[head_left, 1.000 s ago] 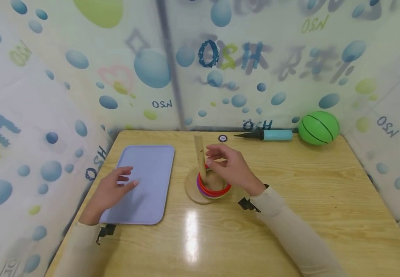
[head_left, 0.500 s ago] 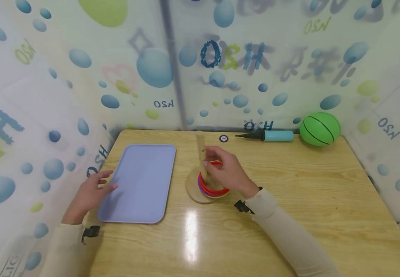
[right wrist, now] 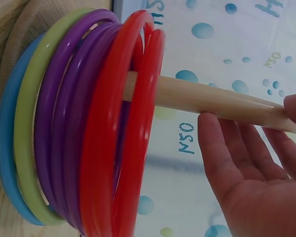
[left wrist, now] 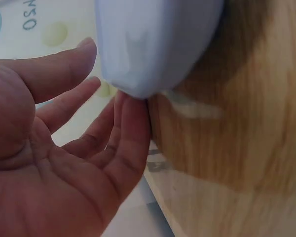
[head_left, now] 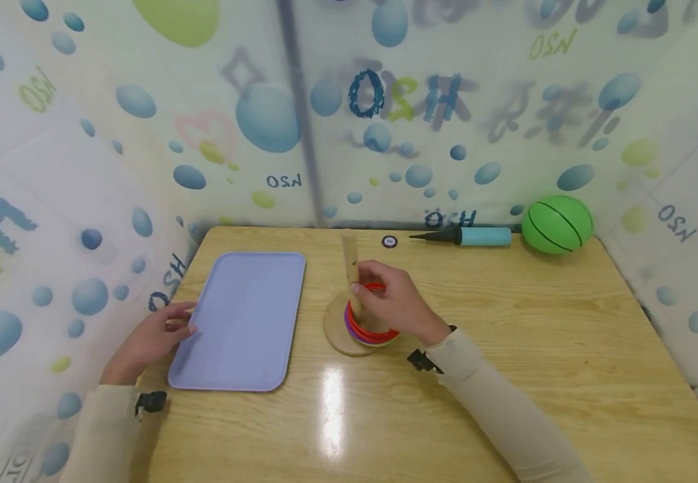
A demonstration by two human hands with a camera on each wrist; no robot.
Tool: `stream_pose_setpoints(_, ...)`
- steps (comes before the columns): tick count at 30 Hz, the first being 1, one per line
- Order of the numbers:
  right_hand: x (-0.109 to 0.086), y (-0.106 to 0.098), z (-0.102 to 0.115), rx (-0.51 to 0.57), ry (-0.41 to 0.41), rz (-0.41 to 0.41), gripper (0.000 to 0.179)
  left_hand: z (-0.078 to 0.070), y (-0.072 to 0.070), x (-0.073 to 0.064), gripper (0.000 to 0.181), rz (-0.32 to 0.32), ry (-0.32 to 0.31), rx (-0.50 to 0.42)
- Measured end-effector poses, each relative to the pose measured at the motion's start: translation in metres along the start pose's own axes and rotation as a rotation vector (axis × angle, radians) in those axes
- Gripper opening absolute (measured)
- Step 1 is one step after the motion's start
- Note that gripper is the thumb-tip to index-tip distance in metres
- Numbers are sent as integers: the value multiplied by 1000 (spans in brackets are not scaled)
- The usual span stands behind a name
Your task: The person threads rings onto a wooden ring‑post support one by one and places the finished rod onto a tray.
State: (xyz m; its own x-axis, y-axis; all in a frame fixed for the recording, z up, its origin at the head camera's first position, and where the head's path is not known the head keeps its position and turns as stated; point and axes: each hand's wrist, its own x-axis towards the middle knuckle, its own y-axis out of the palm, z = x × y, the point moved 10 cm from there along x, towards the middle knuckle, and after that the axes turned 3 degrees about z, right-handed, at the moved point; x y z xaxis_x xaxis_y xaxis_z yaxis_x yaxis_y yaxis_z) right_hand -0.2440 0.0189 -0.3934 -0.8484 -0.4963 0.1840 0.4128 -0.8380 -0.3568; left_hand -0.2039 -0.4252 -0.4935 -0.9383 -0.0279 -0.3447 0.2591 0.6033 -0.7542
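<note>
My left hand point(head_left: 148, 341) is at the left edge of the pale blue tray point(head_left: 252, 302). In the left wrist view, extended fingers touch the underside of the tray's rim point(left wrist: 138, 69), while the thumb stands apart from it. My right hand point(head_left: 401, 302) holds the upright wooden post point(head_left: 351, 265) between thumb and fingers. Around the post's lower part hangs a stack of rings on a round wooden base point(head_left: 334, 327). From the base up, the right wrist view shows a blue ring point(right wrist: 7, 133), a green ring point(right wrist: 27, 148), several purple rings point(right wrist: 64, 133) and two red rings point(right wrist: 101, 143).
Behind the post lies a small dark round disc point(head_left: 389, 241). A blue hand pump point(head_left: 484, 236) with a black nozzle lies along the table's back edge, beside a green ball point(head_left: 556, 225). Patterned walls stand at the back and both sides of the wooden table point(head_left: 505, 376).
My left hand has moved left from above the tray to its left edge. My right hand has come down slightly and closed in on the post. The rings show no clear movement.
</note>
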Motion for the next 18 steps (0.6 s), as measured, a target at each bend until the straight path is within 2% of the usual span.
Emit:
stream_pose_setpoints(7, 2, 3, -1, 26, -10, 33, 28, -4, 0, 2, 53, 10, 80, 31)
stream_pose_setpoints(18, 4, 4, -4, 7, -30, 57, 23, -4, -1, 5, 51, 35, 100, 67)
